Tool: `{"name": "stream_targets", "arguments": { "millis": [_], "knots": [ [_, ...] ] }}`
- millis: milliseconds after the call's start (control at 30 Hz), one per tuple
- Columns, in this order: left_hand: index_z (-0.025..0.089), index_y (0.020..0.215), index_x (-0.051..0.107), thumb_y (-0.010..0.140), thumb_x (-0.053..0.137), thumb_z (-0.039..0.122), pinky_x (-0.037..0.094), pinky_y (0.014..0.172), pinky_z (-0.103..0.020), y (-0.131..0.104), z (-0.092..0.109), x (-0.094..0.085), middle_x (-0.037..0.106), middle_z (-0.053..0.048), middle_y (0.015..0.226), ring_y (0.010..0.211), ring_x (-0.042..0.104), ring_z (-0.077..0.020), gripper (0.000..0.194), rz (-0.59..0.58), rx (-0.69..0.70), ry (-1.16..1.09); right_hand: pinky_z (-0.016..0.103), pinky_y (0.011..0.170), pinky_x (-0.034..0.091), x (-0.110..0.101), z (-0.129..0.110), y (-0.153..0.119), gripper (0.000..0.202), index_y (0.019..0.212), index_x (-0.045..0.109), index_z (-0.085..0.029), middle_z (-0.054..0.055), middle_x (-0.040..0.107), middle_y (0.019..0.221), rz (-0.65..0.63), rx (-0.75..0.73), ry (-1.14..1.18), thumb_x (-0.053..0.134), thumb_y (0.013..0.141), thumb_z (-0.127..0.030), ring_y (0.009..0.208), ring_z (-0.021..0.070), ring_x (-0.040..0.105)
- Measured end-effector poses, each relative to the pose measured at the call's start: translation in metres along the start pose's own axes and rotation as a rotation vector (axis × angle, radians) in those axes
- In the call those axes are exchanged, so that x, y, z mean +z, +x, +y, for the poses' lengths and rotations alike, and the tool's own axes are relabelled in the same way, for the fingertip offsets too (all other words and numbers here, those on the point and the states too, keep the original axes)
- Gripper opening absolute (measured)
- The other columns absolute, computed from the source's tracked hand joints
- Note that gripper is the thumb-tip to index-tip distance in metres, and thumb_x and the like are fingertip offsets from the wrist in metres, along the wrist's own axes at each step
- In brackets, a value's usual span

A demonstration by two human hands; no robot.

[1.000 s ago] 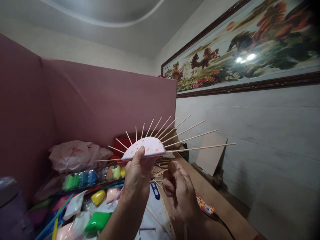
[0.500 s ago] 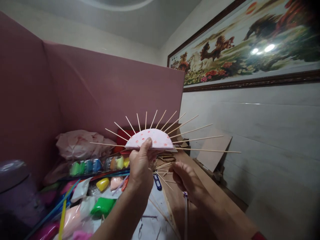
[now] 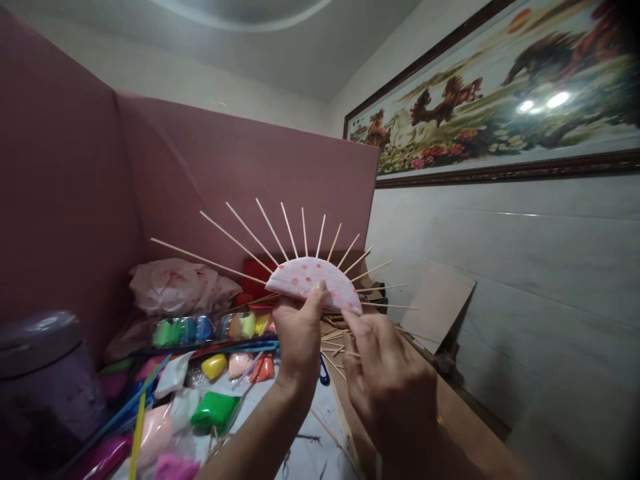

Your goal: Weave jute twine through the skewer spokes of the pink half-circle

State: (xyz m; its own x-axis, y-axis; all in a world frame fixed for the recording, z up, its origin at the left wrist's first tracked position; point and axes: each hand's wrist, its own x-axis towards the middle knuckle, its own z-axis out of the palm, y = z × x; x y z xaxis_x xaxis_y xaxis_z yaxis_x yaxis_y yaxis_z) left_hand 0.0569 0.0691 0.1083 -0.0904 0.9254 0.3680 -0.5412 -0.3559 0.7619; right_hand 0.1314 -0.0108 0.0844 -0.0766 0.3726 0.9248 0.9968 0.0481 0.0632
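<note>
My left hand (image 3: 300,340) is closed round the straight lower edge of a pink half-round piece (image 3: 300,277) with red spots, thumb lying on its front face. Thin wooden sticks (image 3: 273,230) fan out from its curved edge. My right hand (image 3: 387,367) is at the piece's lower right corner, its index fingertip touching that corner or just in front of it. Its fingers are bent together, and a short end of a thin wooden stick (image 3: 353,354) shows between them. The rest of that stick is hidden by the hand.
Bagged coloured clay, such as a green pack (image 3: 215,412), covers the table's left side. A lilac canister (image 3: 45,380) stands at far left. Beyond my hands lie loose sticks and a blue cutter (image 3: 325,371). Pink panels (image 3: 240,180) stand behind; a cardboard sheet (image 3: 437,303) leans right.
My right hand has risen from below to the half-round piece's right corner. The piece now tilts down to the right, with its left sticks higher and appearing longer. The view has shifted slightly.
</note>
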Motion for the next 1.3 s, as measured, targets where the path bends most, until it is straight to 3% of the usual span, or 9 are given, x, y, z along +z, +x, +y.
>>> {"name": "stream_targets", "arguments": {
  "millis": [200,400,600,833,967,1033,1133,1200,1300],
  "knots": [
    [0.016,0.073,0.065,0.066,0.07,0.029,0.044,0.061,-0.022,-0.011,0.011,0.004,0.067,-0.002,0.068,0.063,0.059,-0.0147,0.016,-0.011,0.092,0.169,0.029,0.052,0.031,0.027,0.01,0.015,0.032,0.114,0.055,-0.011,0.008,0.061,0.074,0.03,-0.121,-0.305,0.047,0.084,-0.019,0.062,0.0176,0.05],
    [0.017,0.075,0.063,0.068,0.07,0.03,0.045,0.062,-0.021,-0.011,0.016,0.005,0.066,-0.004,0.071,0.064,0.06,-0.0134,0.017,-0.149,0.073,0.064,0.03,0.051,0.026,0.023,0.021,0.031,0.024,0.102,0.059,-0.011,0.005,0.056,0.067,0.059,-0.123,-0.293,0.043,0.086,-0.019,0.059,0.0165,0.046],
    [0.018,0.082,0.061,0.068,0.07,0.024,0.045,0.071,-0.02,-0.008,0.025,0.001,0.065,-0.002,0.08,0.076,0.059,-0.0127,0.017,-0.07,0.197,0.009,0.029,0.053,0.029,0.013,0.027,0.039,0.027,0.105,0.059,-0.011,0.006,0.057,0.072,0.081,-0.16,-0.277,0.045,0.085,-0.022,0.063,0.017,0.049],
    [0.018,0.08,0.062,0.063,0.072,0.009,0.046,0.075,-0.022,-0.015,0.041,0.01,0.067,-0.004,0.079,0.083,0.062,-0.0151,0.021,0.072,0.048,-0.187,0.026,0.052,0.032,0.01,0.046,0.048,0.025,0.104,0.058,-0.016,0.003,0.06,0.072,0.27,-0.082,-0.227,0.052,0.083,-0.029,0.061,0.0136,0.052],
    [0.017,0.077,0.062,0.063,0.071,0.009,0.046,0.074,-0.02,-0.015,0.039,0.01,0.067,-0.002,0.076,0.081,0.062,-0.0134,0.019,0.064,0.041,-0.162,0.024,0.054,0.036,0.007,0.053,0.058,0.014,0.091,0.057,-0.018,0.001,0.058,0.068,0.467,0.068,-0.039,0.057,0.08,-0.025,0.059,0.0119,0.052],
    [0.017,0.076,0.063,0.064,0.072,0.014,0.046,0.07,-0.019,-0.014,0.035,0.006,0.067,-0.002,0.074,0.075,0.062,-0.0123,0.015,0.001,0.07,-0.091,0.025,0.053,0.037,0.006,0.05,0.063,0.008,0.079,0.054,-0.019,-0.001,0.053,0.062,0.579,0.207,0.115,0.059,0.078,-0.026,0.053,0.0108,0.047],
    [0.015,0.069,0.064,0.07,0.069,0.027,0.044,0.06,-0.019,-0.014,0.028,0.001,0.065,-0.002,0.064,0.06,0.058,-0.0105,0.013,-0.152,0.091,0.08,0.025,0.051,0.037,0.004,0.041,0.07,0.017,0.066,0.051,-0.019,-0.004,0.046,0.054,0.69,0.449,0.463,0.06,0.077,-0.029,0.049,0.0098,0.042],
    [0.013,0.066,0.065,0.071,0.067,0.033,0.044,0.059,-0.019,-0.014,0.025,0.001,0.066,-0.004,0.063,0.06,0.058,-0.0113,0.02,-0.256,0.032,0.151,0.025,0.049,0.036,0.004,0.032,0.073,0.02,0.064,0.052,-0.018,-0.003,0.048,0.055,0.698,0.628,0.76,0.062,0.075,-0.032,0.049,0.0096,0.043],
    [0.012,0.082,0.068,0.067,0.071,0.034,0.045,0.072,-0.021,-0.013,0.021,0.004,0.07,-0.01,0.084,0.082,0.063,-0.0166,0.027,-0.362,-0.138,0.08,0.023,0.043,0.032,0.004,0.018,0.072,0.02,0.067,0.054,-0.018,-0.003,0.051,0.058,0.535,0.862,1.2,0.066,0.071,-0.033,0.045,0.0071,0.039]
  ]
}}
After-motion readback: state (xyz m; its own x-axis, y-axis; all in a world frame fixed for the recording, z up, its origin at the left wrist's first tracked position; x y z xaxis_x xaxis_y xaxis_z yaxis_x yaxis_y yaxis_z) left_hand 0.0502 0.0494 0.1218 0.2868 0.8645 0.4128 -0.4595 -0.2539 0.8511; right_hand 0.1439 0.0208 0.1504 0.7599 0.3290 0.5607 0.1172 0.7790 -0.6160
